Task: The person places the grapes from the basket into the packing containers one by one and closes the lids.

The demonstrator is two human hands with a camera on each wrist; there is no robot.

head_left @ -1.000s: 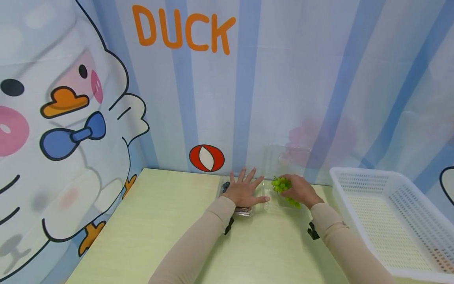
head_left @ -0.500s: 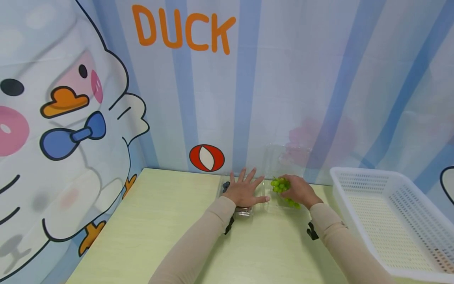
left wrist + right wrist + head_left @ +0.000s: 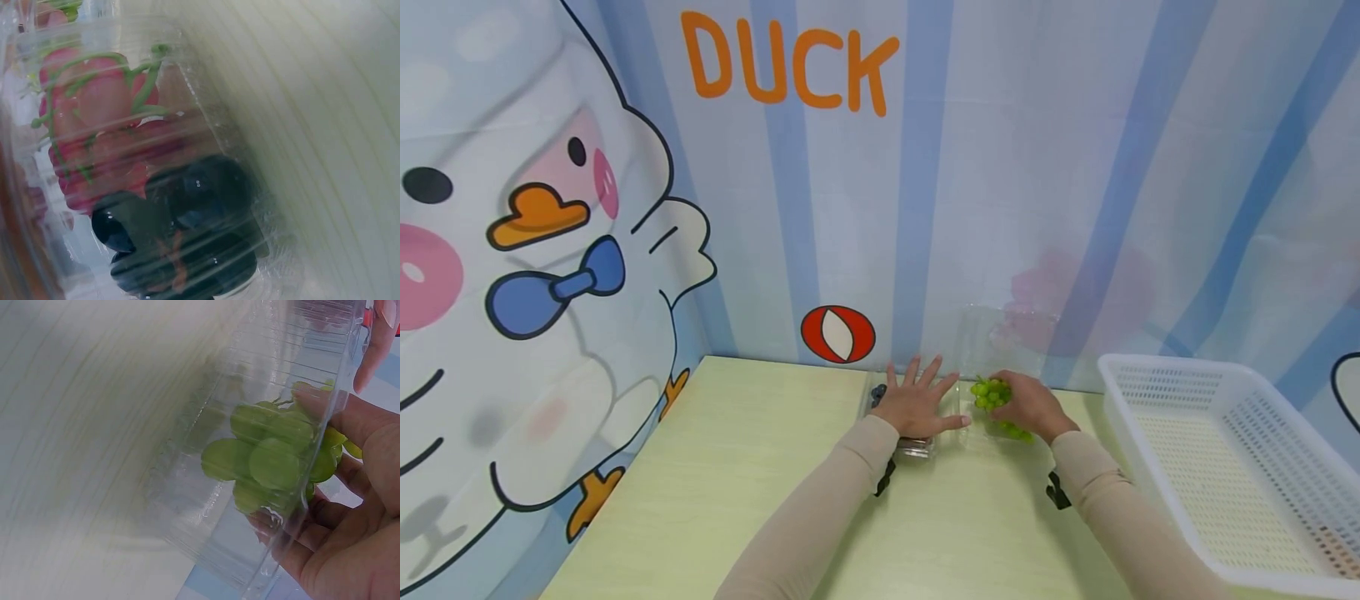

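My left hand point(image 3: 913, 408) lies with fingers spread over a clear plastic box point(image 3: 917, 451) at the table's back edge. Inside that box, the left wrist view shows red grapes point(image 3: 94, 100) on green stems and dark grapes point(image 3: 200, 194). To its right, my right hand point(image 3: 1033, 406) holds a bunch of green grapes point(image 3: 990, 392). Thumb and fingers reach over the wall of a second clear plastic box point(image 3: 300, 353) and curl round the bunch, low inside it. This box's transparent lid point(image 3: 973, 333) stands up behind, against the backdrop. My palm hides part of the bunch.
A white slatted basket point(image 3: 1168, 500) stands on the right, close to my right forearm. The pale table point(image 3: 760, 467) stretches to the left and front. Behind it rises a striped backdrop point(image 3: 850, 208) with a printed duck.
My right hand and the green grapes have shifted slightly left within the box. The left hand stays where it was.
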